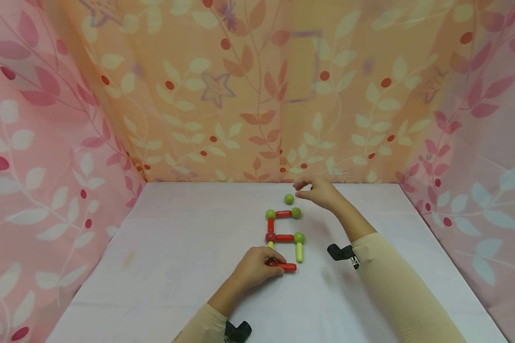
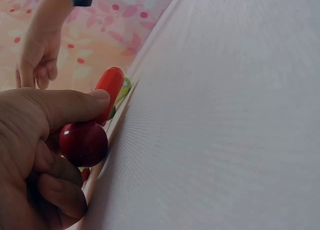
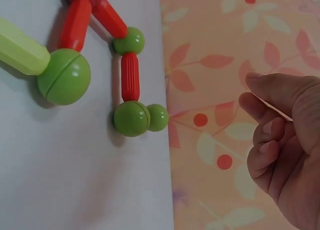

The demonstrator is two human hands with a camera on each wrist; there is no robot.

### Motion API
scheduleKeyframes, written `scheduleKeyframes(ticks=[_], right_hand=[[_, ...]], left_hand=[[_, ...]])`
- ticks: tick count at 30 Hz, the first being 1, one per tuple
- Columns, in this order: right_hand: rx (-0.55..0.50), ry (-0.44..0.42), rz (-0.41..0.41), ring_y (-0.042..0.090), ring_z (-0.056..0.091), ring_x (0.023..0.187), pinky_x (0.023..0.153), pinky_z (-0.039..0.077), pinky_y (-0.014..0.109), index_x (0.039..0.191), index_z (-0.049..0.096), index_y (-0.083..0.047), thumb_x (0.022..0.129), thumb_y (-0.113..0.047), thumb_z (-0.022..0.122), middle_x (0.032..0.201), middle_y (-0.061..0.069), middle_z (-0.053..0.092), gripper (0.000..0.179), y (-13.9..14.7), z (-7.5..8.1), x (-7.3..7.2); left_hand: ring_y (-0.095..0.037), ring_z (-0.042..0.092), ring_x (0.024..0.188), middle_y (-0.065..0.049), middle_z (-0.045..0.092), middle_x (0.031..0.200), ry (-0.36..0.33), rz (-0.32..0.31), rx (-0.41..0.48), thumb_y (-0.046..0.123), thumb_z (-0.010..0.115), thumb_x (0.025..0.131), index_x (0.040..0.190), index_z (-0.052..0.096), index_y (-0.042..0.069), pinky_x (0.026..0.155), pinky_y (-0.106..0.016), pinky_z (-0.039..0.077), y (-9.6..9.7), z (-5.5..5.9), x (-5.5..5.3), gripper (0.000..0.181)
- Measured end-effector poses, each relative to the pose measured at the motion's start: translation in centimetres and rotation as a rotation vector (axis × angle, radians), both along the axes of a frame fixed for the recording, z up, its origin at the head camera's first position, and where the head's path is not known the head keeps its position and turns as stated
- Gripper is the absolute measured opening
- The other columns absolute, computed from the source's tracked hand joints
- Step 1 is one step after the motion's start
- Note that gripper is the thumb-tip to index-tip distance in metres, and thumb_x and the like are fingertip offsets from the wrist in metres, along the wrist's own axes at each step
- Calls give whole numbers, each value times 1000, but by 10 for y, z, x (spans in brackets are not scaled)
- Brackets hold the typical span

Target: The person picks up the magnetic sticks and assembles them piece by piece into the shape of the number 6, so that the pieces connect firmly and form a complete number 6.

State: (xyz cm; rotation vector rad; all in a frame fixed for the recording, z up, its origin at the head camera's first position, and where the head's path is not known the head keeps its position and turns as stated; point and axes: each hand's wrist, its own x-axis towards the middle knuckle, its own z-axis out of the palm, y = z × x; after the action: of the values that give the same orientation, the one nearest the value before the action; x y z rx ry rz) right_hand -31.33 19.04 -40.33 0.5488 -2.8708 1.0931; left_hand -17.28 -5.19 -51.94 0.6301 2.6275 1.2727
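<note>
My left hand (image 1: 255, 267) pinches a red stick (image 2: 110, 89) near a dark red ball (image 2: 84, 144) at its end, low over the near side of a joined figure of balls and sticks. In that figure, red sticks (image 1: 285, 237) link a red ball (image 1: 271, 237) and several green balls (image 3: 64, 76), and a yellow-green stick (image 1: 299, 252) points toward me. My right hand (image 1: 319, 192) is raised near the table's far edge, thumb and forefinger slightly apart with nothing between them. Just left of its fingertips is a single green ball (image 1: 289, 199). A second yellow-green stick (image 1: 271, 245) is partly hidden by my left hand.
The white-covered table (image 1: 163, 238) reaches back to a flowered orange curtain (image 1: 189, 119). Pink flowered cloth (image 1: 38, 143) hangs along both sides. Dark camera mounts (image 1: 342, 252) sit on both wrists.
</note>
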Motion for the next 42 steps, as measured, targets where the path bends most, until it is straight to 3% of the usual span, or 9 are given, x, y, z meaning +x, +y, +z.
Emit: scheduleKeyframes(ticks=[10, 17, 21, 27, 36, 42], right_hand=[[-38, -51, -62, 24, 52, 107, 83, 46, 44, 106, 66, -19, 81, -35, 68, 108, 1, 62, 30, -5, -11, -28], [-109, -143, -130, 23, 55, 94, 67, 50, 36, 103, 64, -18, 79, -32, 72, 110, 1, 60, 29, -5, -32, -44], [-151, -193, -155, 23, 53, 88, 63, 48, 33, 104, 63, -17, 78, -29, 73, 111, 2, 59, 30, -5, -47, -50], [-196, -290, -173, 23, 51, 87, 57, 44, 30, 118, 58, -10, 80, -23, 71, 118, 3, 57, 43, -10, -63, -51], [-228, -372, -225, 22, 49, 98, 76, 44, 34, 120, 57, -11, 80, -26, 71, 117, 4, 57, 45, -15, -74, -47], [-256, -359, -207, 21, 49, 104, 87, 41, 36, 116, 59, -13, 80, -21, 71, 116, 4, 58, 39, -18, -84, -46]], left_hand=[[-8, 53, 76, 16, 60, 82, -32, 2, -1, 34, 77, 71, 88, 68, 41, 61, -26, 44, 0, 1, 2, 21], [-6, 53, 76, 19, 61, 82, 0, -7, -9, 35, 77, 71, 88, 67, 42, 63, -25, 44, 0, 1, -2, 21], [-7, 53, 76, 19, 61, 82, -3, -5, -10, 35, 77, 71, 87, 67, 42, 63, -26, 43, 0, 1, -2, 20], [-5, 53, 78, 22, 61, 83, 14, -12, -10, 33, 77, 72, 87, 68, 41, 66, -25, 42, 0, 1, -2, 20], [-6, 52, 80, 22, 61, 84, 8, -9, -22, 34, 77, 71, 87, 68, 42, 69, -26, 42, 1, 4, -2, 20], [-6, 52, 76, 19, 60, 81, -3, -9, -7, 34, 77, 71, 88, 68, 41, 63, -25, 42, -1, 3, 0, 20]])
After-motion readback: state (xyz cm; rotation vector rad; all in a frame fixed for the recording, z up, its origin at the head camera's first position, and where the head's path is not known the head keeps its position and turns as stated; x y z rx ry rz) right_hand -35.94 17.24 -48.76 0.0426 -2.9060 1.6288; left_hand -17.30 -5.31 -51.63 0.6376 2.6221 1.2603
